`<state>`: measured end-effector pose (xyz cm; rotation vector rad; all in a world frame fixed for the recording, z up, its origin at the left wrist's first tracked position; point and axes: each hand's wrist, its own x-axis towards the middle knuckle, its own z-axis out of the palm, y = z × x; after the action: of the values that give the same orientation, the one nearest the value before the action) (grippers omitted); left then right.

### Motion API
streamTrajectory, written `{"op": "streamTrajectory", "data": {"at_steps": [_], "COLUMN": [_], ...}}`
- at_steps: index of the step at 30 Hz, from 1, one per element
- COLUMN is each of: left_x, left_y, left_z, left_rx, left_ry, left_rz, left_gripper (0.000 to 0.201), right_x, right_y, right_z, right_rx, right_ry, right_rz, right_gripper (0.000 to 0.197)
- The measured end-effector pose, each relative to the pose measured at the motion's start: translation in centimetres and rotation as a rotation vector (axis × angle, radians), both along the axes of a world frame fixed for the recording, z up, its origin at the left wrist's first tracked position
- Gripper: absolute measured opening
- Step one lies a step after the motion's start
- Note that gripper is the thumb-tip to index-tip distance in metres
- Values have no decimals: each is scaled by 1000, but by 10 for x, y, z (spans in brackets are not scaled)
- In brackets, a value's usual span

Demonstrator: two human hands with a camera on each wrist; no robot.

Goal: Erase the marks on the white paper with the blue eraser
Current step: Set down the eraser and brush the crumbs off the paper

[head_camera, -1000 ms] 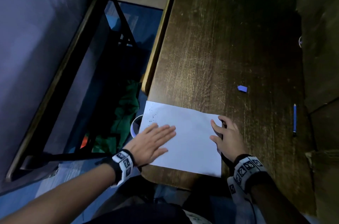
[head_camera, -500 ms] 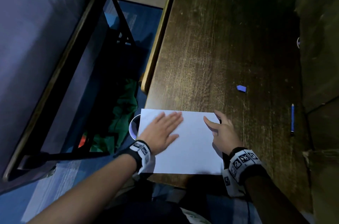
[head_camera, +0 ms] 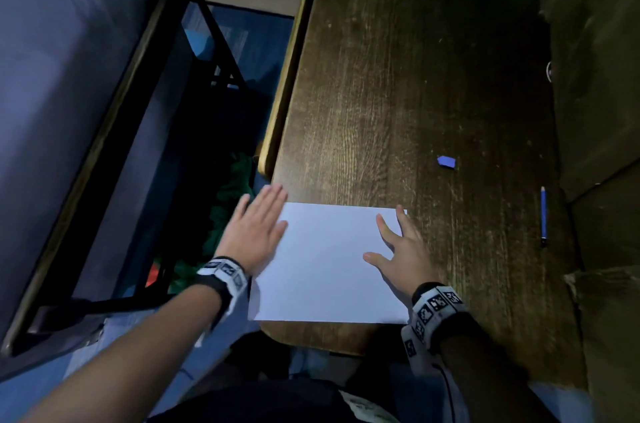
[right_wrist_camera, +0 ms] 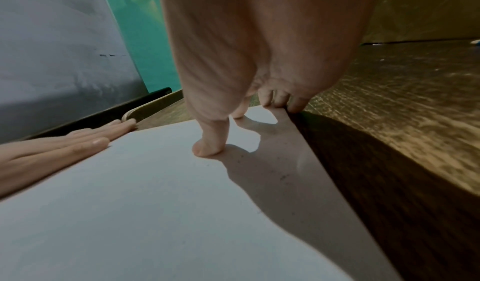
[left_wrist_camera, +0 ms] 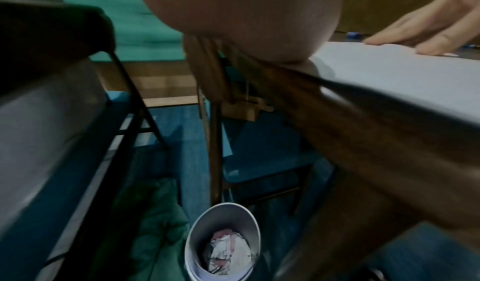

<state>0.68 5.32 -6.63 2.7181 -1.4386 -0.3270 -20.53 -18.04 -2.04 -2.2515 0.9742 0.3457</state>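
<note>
The left hand (head_camera: pixel 254 232) lies flat with its fingers straight and together at the left edge of the white paper (head_camera: pixel 329 263). Its palm sits partly off the left side of the wooden table (head_camera: pixel 398 93), and its thumb side touches the sheet. It holds nothing. The right hand (head_camera: pixel 403 251) is spread wide on the paper's far right corner, the thumb tip pressing down on the sheet and the other fingertips (right_wrist_camera: pixel 293 104) planted along its right edge. It holds nothing either.

The step in hand looks like squaring and settling the sheet before any rubbing starts. To do it well, keep both palms light so the paper slides rather than buckles, bring the near left corner fully onto the table since it overhangs the edge, then leave the left hand pinning the sheet flat. The right hand must then lift off and reach for the eraser.

The blue eraser (head_camera: pixel 446 161) lies untouched on the table, well apart from the paper, farther away and to its right. A blue pen (head_camera: pixel 543 216) lies further right still. The paper looks nearly blank from above. Only faint specks show in the right wrist view, so the marks cannot be placed for certain. Below the table's left edge stands a white cup (left_wrist_camera: pixel 222 242) with crumpled paper inside.
</note>
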Motion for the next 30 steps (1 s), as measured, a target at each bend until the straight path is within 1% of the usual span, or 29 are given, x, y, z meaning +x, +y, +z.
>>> {"op": "streamTrajectory", "data": {"at_steps": [3,5,6,7,8,9,10,11,12,15,16,17,18,20,22,23,24,25,26,27,30], "left_x": [11,2,-6,-17,-29,-40,-45,-41,-32,8,19,23,22,2,-32,-48,-58,-59,-53,-43,1], "left_y": [19,12,4,-6,-13,-18,-18,-15,-9,15,21,22,17,-5,-29,-36,-40,-39,-34,-27,4], "left_z": [0,5,7,7,6,4,0,-2,-5,-3,1,5,7,12,11,7,2,-2,-5,-6,-3], "left_rx": [-25,-65,-87,-97,-101,-93,-76,-57,-39,5,14,7,-8,-58,-94,-80,-63,-54,-53,-52,-16], "left_ry": [-15,-14,28,89,124,125,93,63,41,-15,-29,-40,-47,-5,122,151,139,118,112,108,30], "left_rz": [88,128,102,27,-95,-223,-312,-325,-263,78,147,179,177,78,-99,-195,-269,-305,-288,-226,82], "left_gripper": [62,63,64,64,65,66,65,64,63,66,68,68,68,67,67,67,66,66,65,64,67], "right_x": [2,3,4,4,5,5,6,6,6,6,5,5,5,6,6,6,6,6,6,6,4], "right_y": [-1,0,0,0,0,0,0,-1,-2,-2,-2,-2,-2,-3,-3,-3,-3,-3,-4,-4,-3], "right_z": [0,0,0,1,2,2,4,5,6,8,8,8,7,6,5,5,5,5,4,3,3], "right_rx": [5,-5,-5,-2,-1,-7,-16,-18,-12,2,-4,-10,-17,-32,-44,-52,-60,-65,-64,-58,-45], "right_ry": [16,27,32,37,45,55,65,72,75,65,60,57,58,69,81,88,96,103,103,97,67], "right_rz": [-4,2,0,-5,-4,4,15,24,27,18,18,17,15,20,24,26,29,31,34,36,22], "right_gripper": [77,77,77,77,77,78,78,78,78,78,78,78,78,79,79,80,80,80,80,80,78]}}
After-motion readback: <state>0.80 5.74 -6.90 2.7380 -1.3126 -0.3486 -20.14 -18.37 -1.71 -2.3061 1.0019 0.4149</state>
